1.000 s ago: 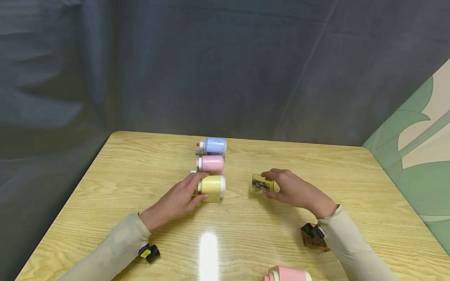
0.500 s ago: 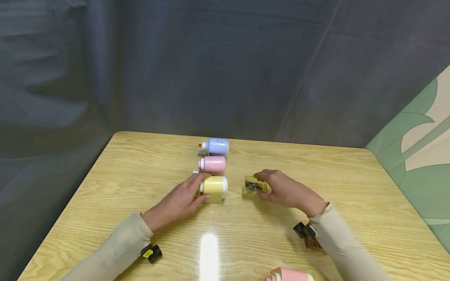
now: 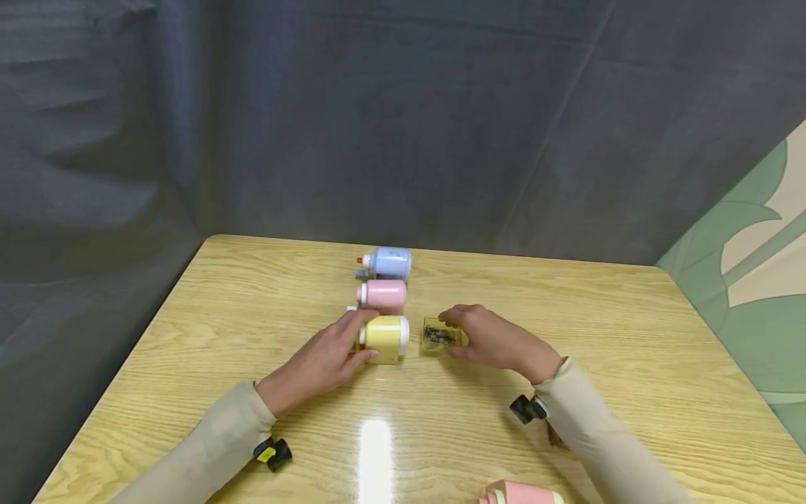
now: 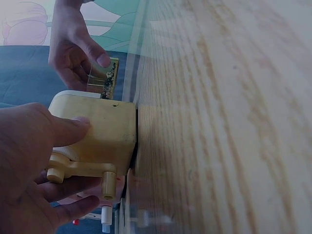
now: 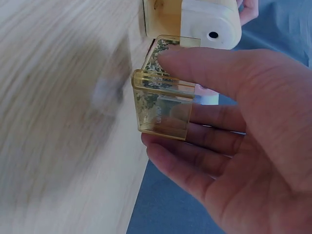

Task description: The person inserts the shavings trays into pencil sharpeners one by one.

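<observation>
Two yellow items are held mid-table [image 3: 283, 280], one per hand. Yellow sharpener [image 3: 385, 337] is gripped by L hand [image 3: 317, 364], thumb on near side, fingers on far side; its crank [image 4: 85, 168] is at the left, its white end, w/ dark hole, at the right. Clear yellow tray [image 3: 433, 337], w/ dark & pale bits inside, is pinched btwn thumb & fingers of R hand [image 3: 500, 341], just right of sharpener, small gap btwn. Whether tabletop is touched by tray can't be told. On far side, pink sharpener [image 3: 387, 294] & blue sharpener [image 3: 392, 262] are lined up. Salmon-pink item [image 3: 524, 493] is partly cut off at near edge. Brown item [image 3: 555, 438] is mostly hidden by R forearm [image 3: 595, 420]. Far side is backed by dark drape [image 3: 378, 140].
</observation>
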Tool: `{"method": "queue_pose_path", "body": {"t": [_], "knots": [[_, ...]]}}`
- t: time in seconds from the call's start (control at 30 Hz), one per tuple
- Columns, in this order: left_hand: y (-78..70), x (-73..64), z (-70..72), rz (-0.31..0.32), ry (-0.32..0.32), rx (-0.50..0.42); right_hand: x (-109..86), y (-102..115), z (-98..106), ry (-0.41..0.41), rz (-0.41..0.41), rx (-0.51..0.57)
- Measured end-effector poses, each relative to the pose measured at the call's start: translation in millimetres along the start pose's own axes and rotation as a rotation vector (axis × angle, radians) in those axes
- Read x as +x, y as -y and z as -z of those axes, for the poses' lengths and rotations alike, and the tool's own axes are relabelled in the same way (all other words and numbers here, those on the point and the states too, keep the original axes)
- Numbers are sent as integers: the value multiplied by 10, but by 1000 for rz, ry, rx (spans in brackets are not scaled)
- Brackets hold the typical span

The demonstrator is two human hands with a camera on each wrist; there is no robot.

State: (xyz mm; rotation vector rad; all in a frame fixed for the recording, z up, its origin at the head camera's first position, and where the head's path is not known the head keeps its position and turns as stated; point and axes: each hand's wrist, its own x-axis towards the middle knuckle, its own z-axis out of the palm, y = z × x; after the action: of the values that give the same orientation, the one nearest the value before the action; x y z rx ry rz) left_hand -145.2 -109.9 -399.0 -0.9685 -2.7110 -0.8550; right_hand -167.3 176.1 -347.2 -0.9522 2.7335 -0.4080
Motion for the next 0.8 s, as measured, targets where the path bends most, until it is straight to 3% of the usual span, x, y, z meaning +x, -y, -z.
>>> {"method": "queue_pose_path", "body": {"t": [0.63, 0.8], "knots": [[-11, 4, 17, 20, 17, -7, 134, 50, -173, 32, 3, 30], [-16, 5, 28, 26, 23, -8, 160, 55, -196, 15, 40, 27]]}}
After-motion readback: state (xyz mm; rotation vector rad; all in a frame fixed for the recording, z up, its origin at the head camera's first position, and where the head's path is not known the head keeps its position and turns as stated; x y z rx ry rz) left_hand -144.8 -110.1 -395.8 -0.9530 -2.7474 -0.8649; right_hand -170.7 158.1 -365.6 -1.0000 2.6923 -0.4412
